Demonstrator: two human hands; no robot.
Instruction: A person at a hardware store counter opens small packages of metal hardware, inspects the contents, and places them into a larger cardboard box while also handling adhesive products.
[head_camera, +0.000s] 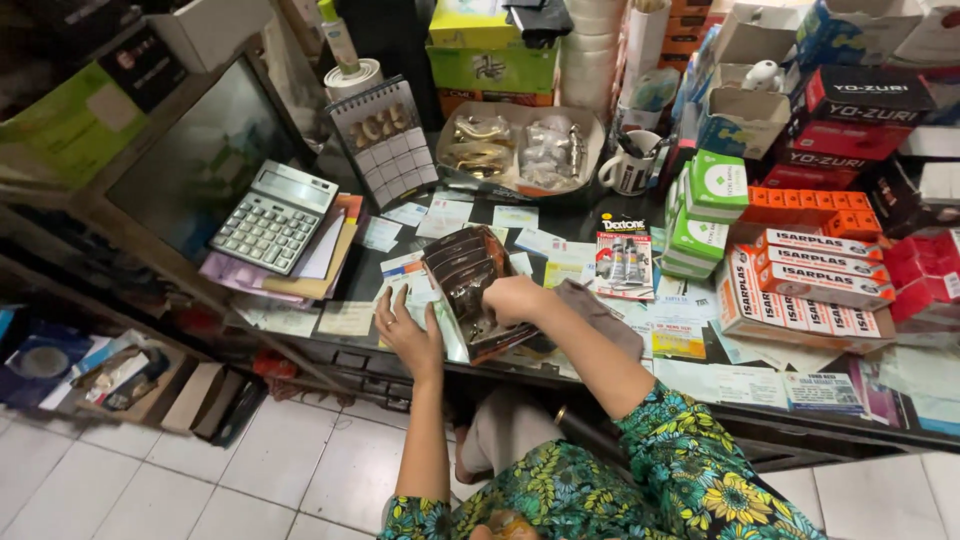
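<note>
Green floral sleeves (640, 470) are reaching from the bottom edge toward the glass counter (600, 215), where both hands are working a stack of dark brown packets (468, 285) near the front edge. Right hand (515, 298) is curling its fingers closed over the stack's lower end, seemingly pinning it in place. Left hand (408, 335) is lying open, fingers spread, against the stack's left side, apparently bracing it.

- A dark glass-topped counter (590, 215) carries the goods, with paper slips under the glass.
- A grey calculator (272, 217) lies on a stack of papers at the left.
- A spiral desk calendar (385, 140) stands behind it.
- A white mug (630, 165) sits beside a shallow tray (520, 150) of bagged metal fittings.
- Green, orange and white boxes (800, 270) are stacked at the right.
</note>
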